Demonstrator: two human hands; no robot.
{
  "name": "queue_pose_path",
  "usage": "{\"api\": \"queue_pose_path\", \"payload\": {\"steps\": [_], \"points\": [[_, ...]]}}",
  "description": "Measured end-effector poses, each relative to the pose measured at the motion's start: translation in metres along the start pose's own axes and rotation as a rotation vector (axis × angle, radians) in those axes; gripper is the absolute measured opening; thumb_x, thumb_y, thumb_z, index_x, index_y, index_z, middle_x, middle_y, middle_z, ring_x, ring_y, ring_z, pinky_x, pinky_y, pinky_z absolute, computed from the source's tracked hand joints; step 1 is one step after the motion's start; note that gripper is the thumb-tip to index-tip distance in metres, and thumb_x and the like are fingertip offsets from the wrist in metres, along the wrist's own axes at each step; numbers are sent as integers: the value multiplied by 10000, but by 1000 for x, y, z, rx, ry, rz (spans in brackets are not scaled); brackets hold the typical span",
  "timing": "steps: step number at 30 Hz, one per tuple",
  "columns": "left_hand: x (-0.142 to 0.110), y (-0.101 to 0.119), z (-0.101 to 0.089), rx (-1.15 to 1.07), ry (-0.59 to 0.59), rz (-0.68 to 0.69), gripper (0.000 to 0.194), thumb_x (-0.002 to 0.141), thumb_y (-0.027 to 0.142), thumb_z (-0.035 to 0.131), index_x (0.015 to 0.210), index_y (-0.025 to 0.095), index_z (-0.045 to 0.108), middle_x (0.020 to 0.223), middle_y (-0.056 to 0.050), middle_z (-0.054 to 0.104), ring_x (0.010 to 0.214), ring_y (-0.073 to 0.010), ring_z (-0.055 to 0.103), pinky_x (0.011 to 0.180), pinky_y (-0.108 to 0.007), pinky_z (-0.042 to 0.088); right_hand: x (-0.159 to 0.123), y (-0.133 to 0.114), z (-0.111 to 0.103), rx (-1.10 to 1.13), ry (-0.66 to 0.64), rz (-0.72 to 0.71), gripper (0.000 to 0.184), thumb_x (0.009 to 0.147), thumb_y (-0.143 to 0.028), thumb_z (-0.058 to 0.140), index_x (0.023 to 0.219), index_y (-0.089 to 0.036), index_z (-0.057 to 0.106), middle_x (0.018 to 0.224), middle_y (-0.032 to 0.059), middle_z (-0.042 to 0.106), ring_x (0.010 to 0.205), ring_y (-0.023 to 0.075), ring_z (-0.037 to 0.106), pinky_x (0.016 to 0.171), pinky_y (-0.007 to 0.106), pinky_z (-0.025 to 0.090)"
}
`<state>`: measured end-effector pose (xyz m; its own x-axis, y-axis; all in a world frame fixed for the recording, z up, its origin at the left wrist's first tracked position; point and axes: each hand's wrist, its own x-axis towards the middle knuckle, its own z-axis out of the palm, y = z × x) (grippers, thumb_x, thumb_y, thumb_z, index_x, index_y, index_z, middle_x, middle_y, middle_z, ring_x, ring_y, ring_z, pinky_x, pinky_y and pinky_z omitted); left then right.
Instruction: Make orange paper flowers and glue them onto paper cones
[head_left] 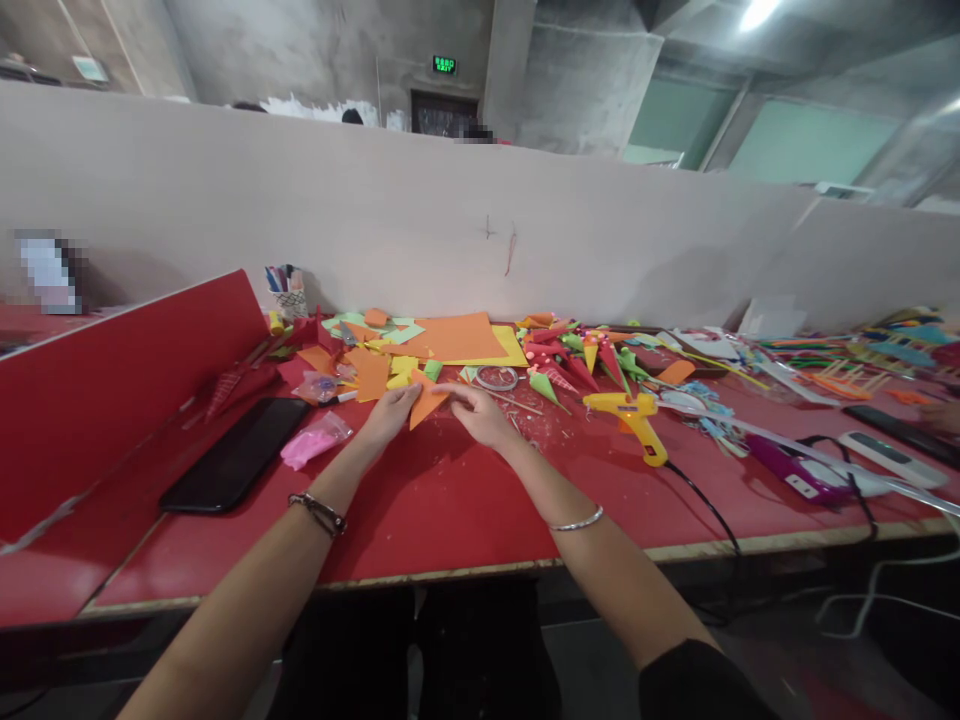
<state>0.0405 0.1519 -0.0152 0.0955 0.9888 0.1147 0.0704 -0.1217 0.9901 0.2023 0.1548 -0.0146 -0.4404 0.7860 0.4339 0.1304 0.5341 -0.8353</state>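
Note:
Between my two hands, just above the red table [450, 520], is a small piece of orange paper [427, 402] with a point facing down. My left hand [391, 412] is closed on its left side, thumb at the upper edge. My right hand [480, 412] pinches the upper right corner with thumb and fingers. Behind the hands lie scraps of yellow paper [405, 368] and a larger sheet of orange paper [457, 336]. Several red and green paper cones [549, 388] are heaped to the right of them.
On the right lies a yellow glue gun [626, 408] with a black cord, and a purple power strip [799, 472] beyond it. A black phone [236, 455] and a bag of pink material [313, 442] lie left. A pen cup [289, 295] stands by the red divider [150, 375].

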Motion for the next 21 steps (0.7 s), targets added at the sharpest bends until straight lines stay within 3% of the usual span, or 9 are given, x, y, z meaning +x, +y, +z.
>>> {"api": "queue_pose_path", "payload": {"steps": [3,7,11,14,21], "points": [[-1,0,1,-41,-18,-40,397,699,500,492,725,118,594,600,-29,605,525,-131,521,497,-232,388,-1,-2,0,23,12,37,294,728,-163,464,976,-204,617,987,27,623,851,141,565,789,296,436],[-1,0,2,1,-54,-29,342,718,443,466,637,130,575,496,17,511,411,-77,405,434,-209,318,0,-1,-1,56,115,62,195,705,-312,562,811,-170,645,837,38,650,782,160,574,734,290,437],[0,-1,1,86,-184,55,344,733,435,428,679,134,586,580,3,543,450,-79,421,476,-214,347,2,1,-2,15,198,68,206,716,-357,547,676,-163,605,658,2,600,646,133,527,629,251,405],[0,-2,0,182,-270,118,361,760,435,396,637,143,569,544,9,531,464,-87,433,524,-221,367,2,3,-2,52,196,82,208,716,-359,543,653,-162,554,571,-32,514,548,101,459,544,224,363],[-3,0,-1,219,-261,123,396,787,418,339,583,150,547,503,3,520,493,-108,463,535,-223,370,4,5,0,99,188,74,162,709,-325,545,706,-178,477,598,-41,489,540,92,457,534,214,360]]}}
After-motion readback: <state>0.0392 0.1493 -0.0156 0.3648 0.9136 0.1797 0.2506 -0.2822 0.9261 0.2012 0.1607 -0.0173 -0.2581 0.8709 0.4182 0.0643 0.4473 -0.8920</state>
